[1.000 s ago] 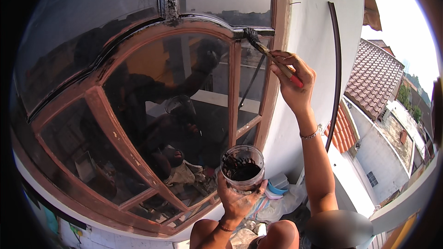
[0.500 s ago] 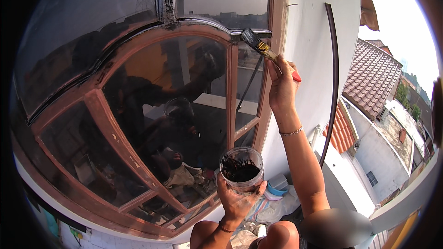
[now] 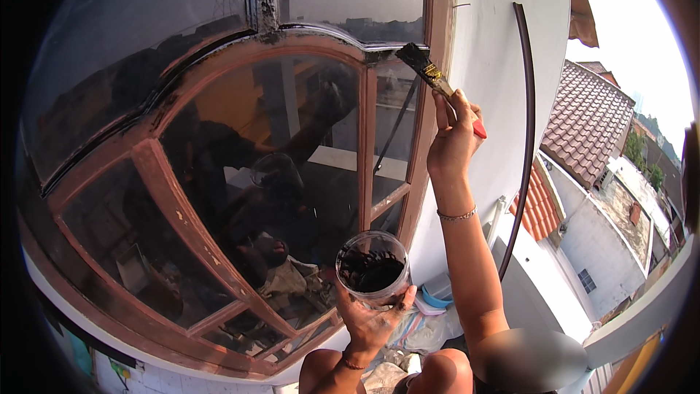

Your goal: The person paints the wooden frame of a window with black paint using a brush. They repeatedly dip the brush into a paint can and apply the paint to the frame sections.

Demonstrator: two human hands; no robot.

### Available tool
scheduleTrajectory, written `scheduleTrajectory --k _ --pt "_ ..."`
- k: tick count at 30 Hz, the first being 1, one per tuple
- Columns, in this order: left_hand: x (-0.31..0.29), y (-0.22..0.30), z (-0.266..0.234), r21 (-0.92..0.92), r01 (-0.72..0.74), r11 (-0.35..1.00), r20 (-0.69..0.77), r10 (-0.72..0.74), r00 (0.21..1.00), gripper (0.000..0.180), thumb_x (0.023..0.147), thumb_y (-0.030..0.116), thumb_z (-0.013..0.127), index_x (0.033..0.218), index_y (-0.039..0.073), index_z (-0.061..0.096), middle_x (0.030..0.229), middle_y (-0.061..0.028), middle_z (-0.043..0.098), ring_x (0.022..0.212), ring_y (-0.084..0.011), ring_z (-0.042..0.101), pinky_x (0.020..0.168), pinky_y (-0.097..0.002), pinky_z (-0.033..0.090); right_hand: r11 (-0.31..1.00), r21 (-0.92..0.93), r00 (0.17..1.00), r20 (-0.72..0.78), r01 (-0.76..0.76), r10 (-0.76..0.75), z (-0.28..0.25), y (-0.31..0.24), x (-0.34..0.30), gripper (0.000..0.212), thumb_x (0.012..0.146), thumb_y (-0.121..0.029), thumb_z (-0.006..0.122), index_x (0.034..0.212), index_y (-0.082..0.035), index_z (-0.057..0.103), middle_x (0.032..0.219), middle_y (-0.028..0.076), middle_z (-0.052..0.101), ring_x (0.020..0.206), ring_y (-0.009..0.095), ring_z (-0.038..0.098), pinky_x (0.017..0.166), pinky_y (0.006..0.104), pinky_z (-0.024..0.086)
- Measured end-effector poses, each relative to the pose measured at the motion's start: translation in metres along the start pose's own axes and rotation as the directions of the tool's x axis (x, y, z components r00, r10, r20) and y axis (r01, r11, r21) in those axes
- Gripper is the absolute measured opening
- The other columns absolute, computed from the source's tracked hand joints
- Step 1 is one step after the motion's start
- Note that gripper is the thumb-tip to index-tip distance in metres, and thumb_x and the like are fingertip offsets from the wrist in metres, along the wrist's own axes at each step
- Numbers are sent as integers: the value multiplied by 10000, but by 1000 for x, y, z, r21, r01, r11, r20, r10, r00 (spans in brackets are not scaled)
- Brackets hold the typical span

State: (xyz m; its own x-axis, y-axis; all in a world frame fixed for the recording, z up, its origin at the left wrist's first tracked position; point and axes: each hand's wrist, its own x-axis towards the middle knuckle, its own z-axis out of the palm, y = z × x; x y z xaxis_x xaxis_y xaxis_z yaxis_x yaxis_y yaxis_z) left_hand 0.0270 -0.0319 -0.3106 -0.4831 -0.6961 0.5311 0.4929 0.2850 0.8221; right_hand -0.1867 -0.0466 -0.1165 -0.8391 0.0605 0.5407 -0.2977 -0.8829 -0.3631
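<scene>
My right hand point(image 3: 456, 135) is raised and closed round the handle of a paintbrush point(image 3: 430, 73), whose red end sticks out past the palm. Black paint coats the bristles, which lie at the right end of the window frame's dark horizontal bar point(image 3: 397, 49); whether they touch it I cannot tell. Lower down, my left hand point(image 3: 374, 325) grips a clear plastic tub point(image 3: 372, 266) from below, tilted so that its black paint shows. The wooden window frame point(image 3: 368, 146) is black along its upper bars and reddish brown on the lower ones.
Dark glass panes point(image 3: 255, 124) fill the frame and reflect my arms. A white wall point(image 3: 488, 87) stands on the right, with a dark curved hose point(image 3: 526, 117) along it. Plastic bags and a blue container point(image 3: 437, 290) lie below. Tiled roofs point(image 3: 589, 120) show beyond.
The paintbrush and my right hand have shifted slightly right, and the bristles have swung toward the frame's right post. The tub in my left hand has moved a little left.
</scene>
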Motion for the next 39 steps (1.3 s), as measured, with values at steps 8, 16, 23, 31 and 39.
scheduleTrajectory --k 8,16,23,31,39 --pt "-2 -3 -2 -27 22 999 5 -22 1000 915 657 53 957 1367 1 382 1235 -137 600 1006 -210 692 907 -331 599 1000 -17 998 -55 -23 22 7 -3 -5 192 993 -96 660 935 -8 499 1044 170 653 1021 261 715 977 332 606" --pt "0 13 2 -105 56 993 13 -54 998 796 722 6 906 1358 -4 427 1236 -129 614 1043 -197 675 925 -330 594 1000 9 994 -103 -22 23 7 -4 1 205 979 -84 662 965 10 480 1073 196 636 992 277 721 959 315 612" --pt "1 19 2 -92 26 995 -5 -26 1000 827 719 20 912 1375 -1 408 1233 -124 612 1049 -198 671 935 -331 588 999 48 987 -163 -4 12 1 -3 14 159 984 -47 625 999 46 497 1091 221 643 1032 307 714 968 332 632" --pt "-2 10 1 -76 -3 997 -23 2 1000 777 743 15 896 1369 -10 436 1236 -126 621 1049 -191 672 929 -325 593 999 50 988 -151 -11 18 1 -5 16 173 974 -55 642 987 38 497 1112 208 612 1032 284 715 957 318 623" --pt "-2 7 -2 -68 53 996 22 -52 998 969 676 40 946 1420 8 325 1286 -149 566 1079 -213 656 946 -327 586 829 -412 903 -31 379 -428 -7 -6 33 164 976 -102 715 885 16 648 836 95 724 781 121 674 743 253 544"
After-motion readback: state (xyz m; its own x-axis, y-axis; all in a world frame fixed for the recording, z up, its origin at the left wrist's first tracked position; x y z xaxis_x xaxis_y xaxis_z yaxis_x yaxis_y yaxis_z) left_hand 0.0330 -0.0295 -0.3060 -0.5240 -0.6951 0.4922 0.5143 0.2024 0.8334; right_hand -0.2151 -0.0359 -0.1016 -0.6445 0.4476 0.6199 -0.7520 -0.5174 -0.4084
